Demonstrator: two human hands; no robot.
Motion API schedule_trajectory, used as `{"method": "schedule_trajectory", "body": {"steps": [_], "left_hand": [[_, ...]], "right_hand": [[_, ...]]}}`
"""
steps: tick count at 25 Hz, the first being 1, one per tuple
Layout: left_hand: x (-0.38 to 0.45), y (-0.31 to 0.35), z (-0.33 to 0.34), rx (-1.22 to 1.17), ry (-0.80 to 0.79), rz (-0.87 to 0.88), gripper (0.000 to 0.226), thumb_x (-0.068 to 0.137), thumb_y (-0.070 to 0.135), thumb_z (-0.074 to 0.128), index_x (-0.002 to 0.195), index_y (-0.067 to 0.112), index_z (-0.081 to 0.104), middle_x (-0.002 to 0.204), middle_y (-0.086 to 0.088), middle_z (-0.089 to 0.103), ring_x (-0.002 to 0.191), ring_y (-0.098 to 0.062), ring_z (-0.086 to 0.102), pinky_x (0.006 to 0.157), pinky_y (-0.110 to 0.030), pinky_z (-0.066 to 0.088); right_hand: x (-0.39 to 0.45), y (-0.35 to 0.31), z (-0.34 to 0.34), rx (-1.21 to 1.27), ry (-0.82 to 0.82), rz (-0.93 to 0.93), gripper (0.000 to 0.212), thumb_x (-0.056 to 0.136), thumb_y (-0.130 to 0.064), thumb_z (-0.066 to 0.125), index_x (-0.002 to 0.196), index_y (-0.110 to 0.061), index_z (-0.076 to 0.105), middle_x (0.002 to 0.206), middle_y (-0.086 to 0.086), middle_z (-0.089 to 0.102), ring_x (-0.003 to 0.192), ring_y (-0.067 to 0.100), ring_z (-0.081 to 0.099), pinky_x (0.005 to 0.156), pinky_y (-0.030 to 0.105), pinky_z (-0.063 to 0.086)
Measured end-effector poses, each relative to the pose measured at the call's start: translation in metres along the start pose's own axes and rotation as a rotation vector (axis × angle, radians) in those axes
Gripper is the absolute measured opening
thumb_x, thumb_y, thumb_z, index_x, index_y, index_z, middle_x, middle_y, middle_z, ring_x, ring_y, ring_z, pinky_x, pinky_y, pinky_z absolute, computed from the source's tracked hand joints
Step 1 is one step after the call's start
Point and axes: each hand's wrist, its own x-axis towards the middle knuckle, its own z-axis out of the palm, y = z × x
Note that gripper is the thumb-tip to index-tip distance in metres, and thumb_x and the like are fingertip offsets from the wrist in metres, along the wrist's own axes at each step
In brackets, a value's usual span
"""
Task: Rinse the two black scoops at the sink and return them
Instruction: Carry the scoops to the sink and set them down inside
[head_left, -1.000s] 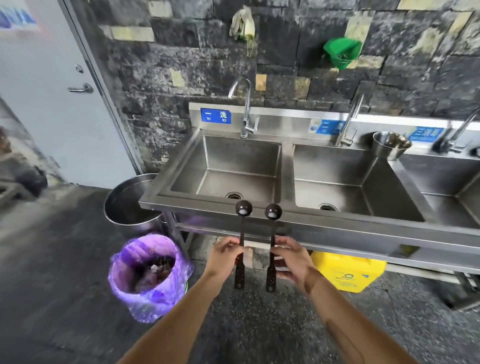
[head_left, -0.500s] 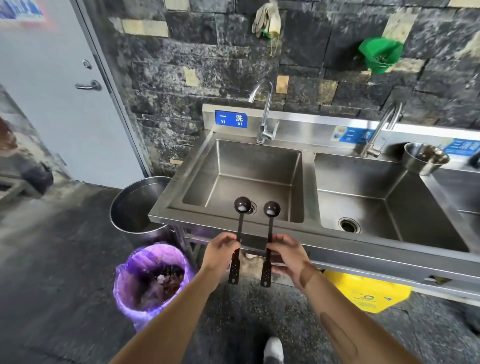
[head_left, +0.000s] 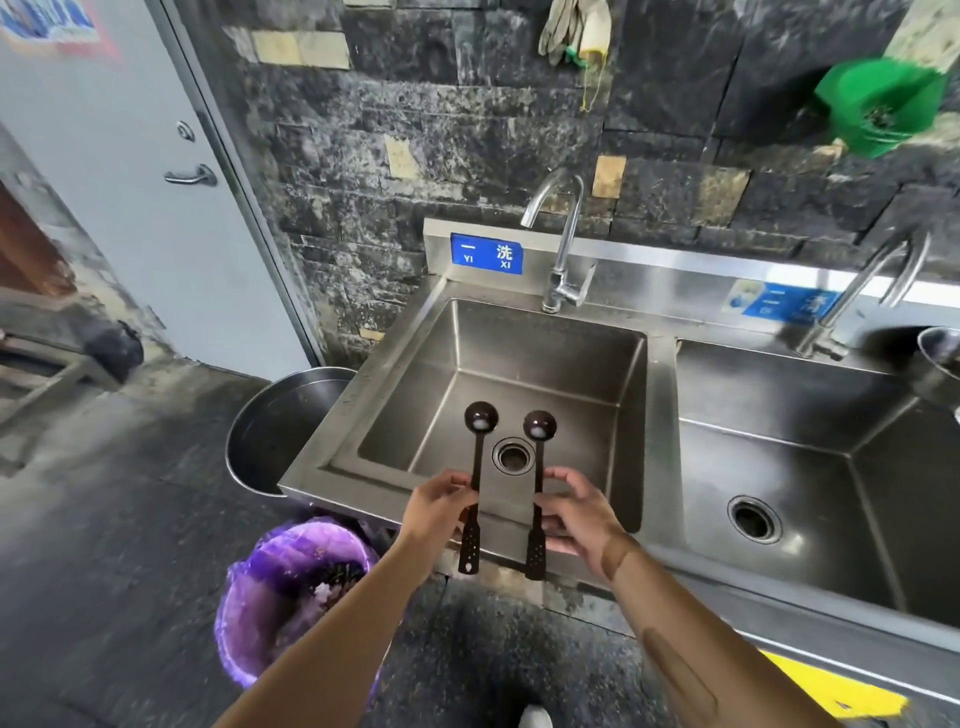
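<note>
I hold two long-handled black scoops upright over the front of the left sink basin (head_left: 571, 358). My left hand (head_left: 439, 506) grips the handle of the left scoop (head_left: 480, 421). My right hand (head_left: 579, 512) grips the handle of the right scoop (head_left: 539, 427). Both bowls point away from me and carry a small white residue. They hover just before the drain (head_left: 512, 456). The curved faucet (head_left: 561, 244) stands at the basin's back edge, with no water running.
A second basin (head_left: 831, 467) with its own tap (head_left: 862, 291) lies to the right, a steel bowl (head_left: 940, 358) on its far rim. A big steel pot (head_left: 280, 426) and a purple-lined bin (head_left: 291, 597) stand on the floor left of the sink. A yellow bin (head_left: 831, 691) sits under the counter.
I have stepped closer to the left basin. Both scoops, held as before, have moved forward from the sink's front edge to over the basin near the drain.
</note>
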Motion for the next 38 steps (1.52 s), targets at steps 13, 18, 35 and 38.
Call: {"method": "schedule_trajectory", "body": {"steps": [13,18,35,38], "left_hand": [[0.1,0.032,0.04,-0.057,0.003,-0.12,0.017,0.078,0.005,0.064,0.087,0.018,0.069,0.074,-0.003,0.07,0.06,-0.016,0.06,0.056,-0.028,0.052],[0.154,0.036,0.037,-0.044,-0.106,-0.196,0.016,0.078,0.006,0.062,0.09,0.017,0.066,0.085,-0.011,0.07,0.074,-0.025,0.065,0.065,-0.035,0.06],[0.327,-0.02,0.01,0.212,-0.274,-0.451,0.014,0.082,0.001,0.066,0.086,0.014,0.064,0.084,-0.009,0.072,0.071,-0.022,0.068,0.069,-0.033,0.058],[0.341,-0.049,0.022,0.248,-0.259,-0.474,0.015,0.084,0.001,0.065,0.085,0.015,0.062,0.082,-0.006,0.069,0.066,-0.019,0.064,0.061,-0.027,0.054]], "right_hand": [[0.1,-0.05,-0.039,0.007,-0.043,0.084,0.028,0.086,-0.006,0.063,0.105,-0.026,0.066,0.089,0.003,0.073,0.07,0.016,0.064,0.067,0.034,0.059],[0.137,-0.062,-0.035,0.022,-0.012,0.113,0.027,0.088,-0.003,0.061,0.108,-0.021,0.064,0.093,0.005,0.074,0.07,0.015,0.066,0.071,0.036,0.061],[0.268,-0.023,0.005,0.15,0.241,0.36,0.034,0.088,0.002,0.057,0.115,-0.02,0.06,0.086,0.01,0.065,0.073,0.022,0.058,0.071,0.035,0.054],[0.288,0.006,0.0,0.147,0.254,0.426,0.031,0.089,0.002,0.057,0.116,-0.014,0.058,0.089,0.013,0.064,0.078,0.025,0.058,0.072,0.037,0.052]]}}
